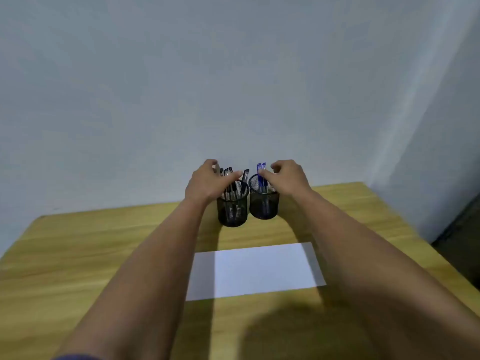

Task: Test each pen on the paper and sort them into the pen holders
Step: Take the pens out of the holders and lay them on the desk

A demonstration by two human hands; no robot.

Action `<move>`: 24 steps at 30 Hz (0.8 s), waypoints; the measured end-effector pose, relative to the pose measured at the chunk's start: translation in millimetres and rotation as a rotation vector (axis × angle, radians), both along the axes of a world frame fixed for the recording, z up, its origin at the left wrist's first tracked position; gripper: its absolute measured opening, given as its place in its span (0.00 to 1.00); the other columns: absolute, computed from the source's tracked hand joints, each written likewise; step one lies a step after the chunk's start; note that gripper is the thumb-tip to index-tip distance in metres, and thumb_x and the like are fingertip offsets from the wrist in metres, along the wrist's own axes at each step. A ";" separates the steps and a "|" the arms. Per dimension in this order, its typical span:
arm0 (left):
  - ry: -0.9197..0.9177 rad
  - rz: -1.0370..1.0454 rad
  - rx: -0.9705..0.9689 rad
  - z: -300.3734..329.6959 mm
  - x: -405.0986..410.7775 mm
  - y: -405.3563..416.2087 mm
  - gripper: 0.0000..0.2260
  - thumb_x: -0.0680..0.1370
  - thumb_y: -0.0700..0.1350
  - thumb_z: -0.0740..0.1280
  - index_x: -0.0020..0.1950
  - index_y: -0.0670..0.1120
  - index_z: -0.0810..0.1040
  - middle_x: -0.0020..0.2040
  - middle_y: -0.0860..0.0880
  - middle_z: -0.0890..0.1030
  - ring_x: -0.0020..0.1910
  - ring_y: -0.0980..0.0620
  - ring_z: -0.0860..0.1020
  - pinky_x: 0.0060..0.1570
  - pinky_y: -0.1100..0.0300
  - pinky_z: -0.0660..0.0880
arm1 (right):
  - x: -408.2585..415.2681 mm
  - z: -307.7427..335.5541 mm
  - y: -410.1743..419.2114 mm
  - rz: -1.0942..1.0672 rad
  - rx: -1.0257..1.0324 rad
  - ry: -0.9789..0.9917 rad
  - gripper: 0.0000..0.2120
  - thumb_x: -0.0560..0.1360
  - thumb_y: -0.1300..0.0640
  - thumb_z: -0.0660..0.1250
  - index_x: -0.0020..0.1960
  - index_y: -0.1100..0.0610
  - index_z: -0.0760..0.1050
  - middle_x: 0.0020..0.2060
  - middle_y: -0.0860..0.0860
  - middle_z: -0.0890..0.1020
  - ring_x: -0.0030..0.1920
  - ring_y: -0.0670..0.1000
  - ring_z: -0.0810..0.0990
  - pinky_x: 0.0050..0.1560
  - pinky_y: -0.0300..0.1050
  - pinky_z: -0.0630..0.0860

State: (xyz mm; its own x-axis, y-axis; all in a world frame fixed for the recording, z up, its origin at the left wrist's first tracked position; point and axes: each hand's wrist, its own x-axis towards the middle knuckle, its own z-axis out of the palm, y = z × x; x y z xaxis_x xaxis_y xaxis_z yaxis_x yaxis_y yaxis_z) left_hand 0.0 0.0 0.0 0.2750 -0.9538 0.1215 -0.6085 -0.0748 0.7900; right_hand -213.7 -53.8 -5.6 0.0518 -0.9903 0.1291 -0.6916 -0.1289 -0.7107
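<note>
— Pens?
— Black pens (235, 189) upright in left holder (233, 211), caps up; blue pens (261, 178) upright in right holder (264, 203); paper (255, 270) flat, nearer.
— Hands?
— Left hand (205, 184) spread over black pens, gripping nothing; right hand (287, 179) loosely curled beside blue caps; contact unclear.

From my feed, the left hand (207, 181) covers the left pen holder's (233, 209) near-left rim and the lower barrels of the black pens (228, 178). I can't tell whether its fingers touch them. The right hand (287, 179) hides the right pen holder's (264, 202) right rim; whether its fingertips pinch the blue pens (261, 168) is too blurred to call. Both arms run off the bottom edge. The right forearm covers the paper's (255, 270) right edge, and the table (78, 250) is cut off on the left and at the bottom.
</note>
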 end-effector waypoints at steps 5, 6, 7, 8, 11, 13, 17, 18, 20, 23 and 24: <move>0.079 -0.010 0.002 -6.2 -3.0 -20.4 0.34 0.58 0.75 0.75 0.45 0.47 0.79 0.43 0.52 0.84 0.45 0.51 0.83 0.46 0.52 0.80 | 4.3 -10.4 -23.0 0.051 0.043 -0.131 0.19 0.76 0.40 0.76 0.51 0.56 0.88 0.48 0.50 0.88 0.52 0.51 0.85 0.54 0.47 0.79; 0.100 -0.024 0.011 -7.4 -3.5 -22.8 0.33 0.58 0.74 0.76 0.39 0.45 0.77 0.38 0.53 0.83 0.39 0.52 0.82 0.42 0.53 0.78 | 5.3 -11.9 -24.1 0.067 0.044 -0.137 0.17 0.77 0.42 0.76 0.46 0.56 0.87 0.42 0.49 0.87 0.47 0.50 0.84 0.49 0.45 0.77; 0.131 -0.056 0.010 -9.5 -2.6 -25.0 0.33 0.58 0.73 0.77 0.37 0.45 0.76 0.34 0.52 0.81 0.35 0.52 0.80 0.38 0.54 0.75 | 5.5 -14.6 -25.7 0.079 0.036 -0.153 0.16 0.78 0.43 0.76 0.41 0.55 0.84 0.36 0.47 0.85 0.40 0.48 0.82 0.44 0.44 0.75; 0.163 -0.087 0.025 -10.5 -2.3 -25.2 0.31 0.58 0.72 0.78 0.37 0.46 0.76 0.32 0.51 0.79 0.33 0.53 0.78 0.37 0.55 0.72 | 6.2 -15.8 -25.2 0.078 0.047 -0.165 0.17 0.78 0.45 0.76 0.36 0.54 0.81 0.31 0.44 0.81 0.35 0.45 0.78 0.40 0.43 0.72; 0.255 -0.150 0.035 -15.6 -0.8 -27.0 0.26 0.61 0.66 0.81 0.38 0.46 0.78 0.33 0.49 0.81 0.33 0.54 0.78 0.37 0.57 0.72 | 8.4 -21.8 -28.2 0.092 0.051 -0.246 0.20 0.78 0.49 0.77 0.32 0.53 0.75 0.25 0.43 0.75 0.28 0.43 0.72 0.37 0.41 0.69; 0.309 -0.195 0.060 -17.8 -1.6 -26.7 0.19 0.65 0.57 0.82 0.39 0.44 0.82 0.36 0.49 0.85 0.35 0.55 0.81 0.40 0.59 0.76 | 8.5 -22.8 -29.9 0.101 0.043 -0.288 0.19 0.78 0.51 0.77 0.32 0.54 0.77 0.28 0.46 0.77 0.31 0.46 0.74 0.40 0.42 0.71; 0.386 -0.234 0.076 -20.6 -2.0 -25.9 0.15 0.72 0.48 0.79 0.51 0.39 0.85 0.47 0.43 0.87 0.41 0.54 0.84 0.45 0.61 0.79 | 7.8 -25.1 -32.2 0.109 0.040 -0.339 0.18 0.78 0.53 0.78 0.31 0.54 0.78 0.28 0.45 0.78 0.32 0.46 0.75 0.41 0.42 0.72; 0.390 -0.238 0.081 -20.9 -1.7 -26.2 0.14 0.73 0.48 0.78 0.52 0.40 0.85 0.47 0.43 0.87 0.42 0.54 0.84 0.45 0.61 0.79 | 7.4 -25.8 -32.9 0.109 0.045 -0.346 0.18 0.78 0.53 0.78 0.31 0.53 0.78 0.27 0.44 0.78 0.31 0.45 0.75 0.40 0.41 0.72; 0.396 -0.249 0.089 -21.5 -0.4 -26.9 0.12 0.75 0.48 0.77 0.53 0.42 0.85 0.47 0.45 0.88 0.42 0.55 0.85 0.43 0.62 0.78 | 7.8 -27.7 -34.5 0.110 0.047 -0.355 0.17 0.77 0.53 0.78 0.32 0.55 0.80 0.27 0.44 0.79 0.31 0.44 0.76 0.41 0.41 0.73; 0.406 -0.263 0.082 -22.8 -0.4 -27.2 0.10 0.77 0.46 0.75 0.54 0.42 0.84 0.48 0.45 0.87 0.42 0.56 0.85 0.40 0.66 0.78 | 8.5 -30.5 -36.7 0.112 0.042 -0.382 0.16 0.77 0.53 0.79 0.35 0.61 0.81 0.31 0.48 0.80 0.35 0.49 0.77 0.44 0.45 0.74; 0.411 -0.264 0.075 -23.3 -0.8 -26.6 0.10 0.77 0.46 0.74 0.54 0.42 0.84 0.48 0.45 0.87 0.42 0.56 0.85 0.39 0.67 0.77 | 8.8 -30.8 -36.6 0.109 0.045 -0.383 0.16 0.77 0.53 0.79 0.34 0.60 0.81 0.30 0.48 0.80 0.35 0.49 0.77 0.44 0.45 0.74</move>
State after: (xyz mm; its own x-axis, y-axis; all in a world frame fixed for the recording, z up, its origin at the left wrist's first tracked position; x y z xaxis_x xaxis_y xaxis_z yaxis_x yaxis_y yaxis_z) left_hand -0.8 -26.6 -23.3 0.0335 -0.9993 -0.0176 -0.2537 -0.0256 0.9669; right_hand -205.0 -90.5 -36.5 0.1131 -0.9868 0.1163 -0.3597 -0.1498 -0.9210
